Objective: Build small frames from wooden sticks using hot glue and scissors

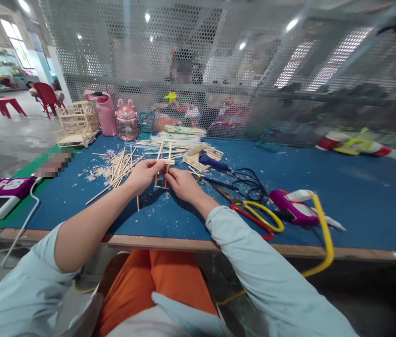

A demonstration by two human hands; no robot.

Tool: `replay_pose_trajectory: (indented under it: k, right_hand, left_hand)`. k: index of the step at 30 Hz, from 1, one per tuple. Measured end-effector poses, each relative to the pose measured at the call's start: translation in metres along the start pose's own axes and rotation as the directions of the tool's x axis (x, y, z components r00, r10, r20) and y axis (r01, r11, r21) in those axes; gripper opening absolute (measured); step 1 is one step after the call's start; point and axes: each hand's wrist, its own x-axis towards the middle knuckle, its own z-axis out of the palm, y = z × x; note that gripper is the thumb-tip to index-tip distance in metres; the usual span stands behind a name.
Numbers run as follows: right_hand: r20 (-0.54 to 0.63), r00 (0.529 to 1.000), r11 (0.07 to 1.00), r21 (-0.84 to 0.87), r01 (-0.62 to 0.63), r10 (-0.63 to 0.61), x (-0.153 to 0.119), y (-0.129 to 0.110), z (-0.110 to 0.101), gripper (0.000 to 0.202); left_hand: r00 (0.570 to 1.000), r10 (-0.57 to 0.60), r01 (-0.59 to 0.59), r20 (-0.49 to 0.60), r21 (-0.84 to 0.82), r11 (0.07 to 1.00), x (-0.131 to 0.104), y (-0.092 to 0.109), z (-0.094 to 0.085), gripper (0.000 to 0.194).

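Observation:
A small frame of thin pale wooden sticks (162, 187) is held between both hands above the blue table mat. My left hand (145, 175) pinches its upper left part, thumb on top. On the right side, my right hand (183, 183) grips it with closed fingers. Loose sticks (121, 169) lie in a pile left of the hands, among pale scraps. A flat wooden stick piece (194, 161) rests behind my right hand, with a blue-handled tool (214, 160) lying against it. Scissors with red and yellow handles (257, 219) lie to the right.
A built stick structure (78, 122), a pink bottle (106, 114) and a pink-lidded jar (127, 122) stand back left. Purple devices lie left (7, 186) and right (294, 207), the latter beside a yellow cable (326, 234). A perforated metal screen (113, 56) rises behind.

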Motion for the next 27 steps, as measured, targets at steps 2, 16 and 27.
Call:
replay_pose_trajectory:
  k: [2,16,27]
  right_hand:
    - [0.007,1.000,1.000,0.018,0.001,-0.001,0.0003,0.0000,-0.0002,0.023]
    - [0.098,0.995,0.999,0.038,-0.024,0.020,-0.0027,0.0097,0.0004,0.016]
    - [0.103,0.994,0.998,0.057,-0.040,0.034,-0.0023,0.0100,0.0009,0.019]
  left_hand:
    - [1.000,0.004,-0.004,0.006,-0.010,1.000,-0.0002,0.0001,0.0003,0.028]
    - [0.999,-0.033,0.033,-0.028,-0.002,0.999,-0.0019,0.0032,0.0035,0.024]
    - [1.000,-0.007,0.008,-0.011,0.033,0.999,-0.0027,0.0027,0.0015,0.024]
